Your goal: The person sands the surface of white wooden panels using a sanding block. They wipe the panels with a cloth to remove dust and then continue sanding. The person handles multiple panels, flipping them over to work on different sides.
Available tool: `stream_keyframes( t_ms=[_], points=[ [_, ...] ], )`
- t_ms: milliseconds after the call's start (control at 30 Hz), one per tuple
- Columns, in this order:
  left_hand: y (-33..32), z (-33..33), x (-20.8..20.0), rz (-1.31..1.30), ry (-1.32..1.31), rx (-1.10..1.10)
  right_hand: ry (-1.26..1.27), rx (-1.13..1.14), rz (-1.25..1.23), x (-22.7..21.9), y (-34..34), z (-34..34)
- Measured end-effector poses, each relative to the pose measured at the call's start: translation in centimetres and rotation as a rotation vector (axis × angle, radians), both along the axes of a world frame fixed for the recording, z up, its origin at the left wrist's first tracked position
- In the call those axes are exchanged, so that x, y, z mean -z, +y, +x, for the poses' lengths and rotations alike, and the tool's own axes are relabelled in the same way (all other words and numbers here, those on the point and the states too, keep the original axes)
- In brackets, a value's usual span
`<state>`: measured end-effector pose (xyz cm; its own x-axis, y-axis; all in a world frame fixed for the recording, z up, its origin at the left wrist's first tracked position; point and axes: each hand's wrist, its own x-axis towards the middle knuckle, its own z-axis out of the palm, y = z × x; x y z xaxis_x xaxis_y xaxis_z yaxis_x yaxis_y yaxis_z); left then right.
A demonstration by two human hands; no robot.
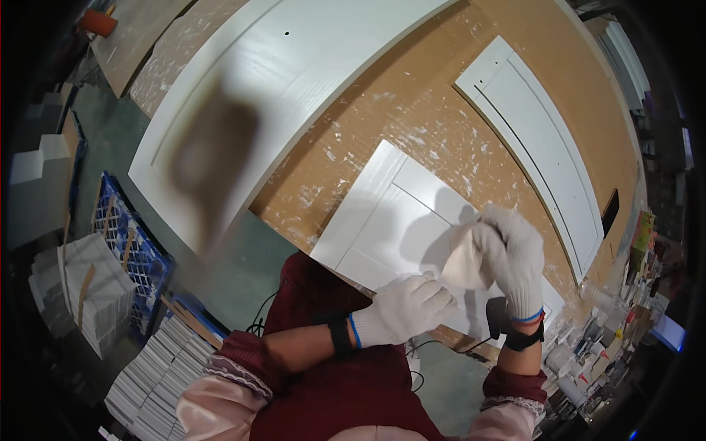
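A white rectangular panel [373, 204] with thin grooves lies on the workbench in front of me, its near edge toward my body. My left hand [406, 309], in a white knit glove, rests at that near edge with its fingers bent over the panel and gripping it. Above the panel's right part is my right hand [516, 253], gloved alike, its fingers closed on a thin pale sheet [465, 259]. Whether the sheet is cloth or sandpaper I cannot tell. Shadows of the hand and sheet fall on the panel's surface.
A large curved white panel [301, 77] overhangs the brown, paint-flecked workbench [346, 140] at the left. Another narrow curved panel [548, 151] lies at the right. Stacked white boards [158, 367] and a blue pallet [151, 268] stand on the left floor. Bottles [570, 367] crowd the lower right.
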<state>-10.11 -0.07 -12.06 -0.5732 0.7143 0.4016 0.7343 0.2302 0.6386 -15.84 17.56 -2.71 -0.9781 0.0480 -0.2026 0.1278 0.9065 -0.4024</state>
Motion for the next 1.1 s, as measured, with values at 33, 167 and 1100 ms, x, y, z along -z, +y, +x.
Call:
stream_keyframes(
  t_ms=[33, 167, 1100],
  points=[
    [-0.1, 0.0, 0.1, -0.009, -0.015, 0.021, 0.123, 0.12, -0.069, 0.3, 0.0, -0.2],
    [-0.2, 0.2, 0.4, -0.007, 0.044, -0.021, 0.378, 0.487, -0.121, -0.1, 1.2, -1.9],
    [-0.6, -0.8, -2.1, -0.274, 0.009, 0.339, 0.142, 1.182, 0.023, 3.5, 7.7, 34.3]
  ],
)
